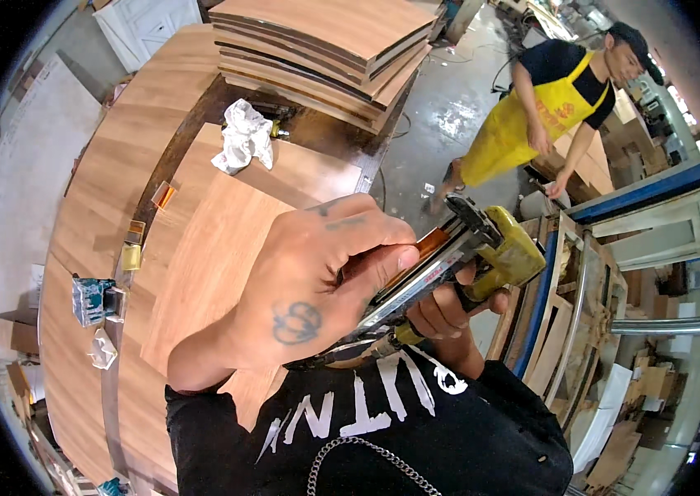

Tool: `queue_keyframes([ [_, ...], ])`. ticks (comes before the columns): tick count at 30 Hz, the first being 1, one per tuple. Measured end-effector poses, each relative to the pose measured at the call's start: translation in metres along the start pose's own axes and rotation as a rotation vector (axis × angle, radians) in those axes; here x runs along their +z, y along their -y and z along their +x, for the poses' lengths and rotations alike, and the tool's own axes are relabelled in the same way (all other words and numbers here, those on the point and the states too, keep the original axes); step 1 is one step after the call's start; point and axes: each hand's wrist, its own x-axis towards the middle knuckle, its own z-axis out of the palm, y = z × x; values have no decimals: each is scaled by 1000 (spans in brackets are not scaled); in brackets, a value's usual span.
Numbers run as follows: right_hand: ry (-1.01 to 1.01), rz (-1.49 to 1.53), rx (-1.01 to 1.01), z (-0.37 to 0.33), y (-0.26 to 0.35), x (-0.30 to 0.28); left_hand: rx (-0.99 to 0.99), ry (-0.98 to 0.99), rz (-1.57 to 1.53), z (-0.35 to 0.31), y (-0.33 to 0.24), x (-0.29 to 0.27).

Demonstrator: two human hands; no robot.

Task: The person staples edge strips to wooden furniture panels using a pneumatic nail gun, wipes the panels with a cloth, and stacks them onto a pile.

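Observation:
In front of my chest, my right hand is wrapped round the handle of a yellow nail gun, whose long silver magazine slants down to the left. My left hand is closed, its back towards me, pinching a copper-coloured nail strip between thumb and forefinger. The strip lies along the magazine's upper side; whether it sits inside, I cannot tell. Part of the gun is hidden behind my left hand.
Below lies a wood-veneer panel on the worktable. A crumpled white cloth, small copper-coloured strips and a teal-and-white block-like item are on the left. Stacked panels stand behind. A co-worker in a yellow apron is at the right.

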Motion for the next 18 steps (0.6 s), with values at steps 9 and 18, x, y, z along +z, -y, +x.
queue_keyframes([
  [9,-10,-13,6,3,-5,-1,31,-13,5,6,-10,-8],
  [18,-47,23,19,3,-9,0,-33,120,-29,13,-4,-17],
])
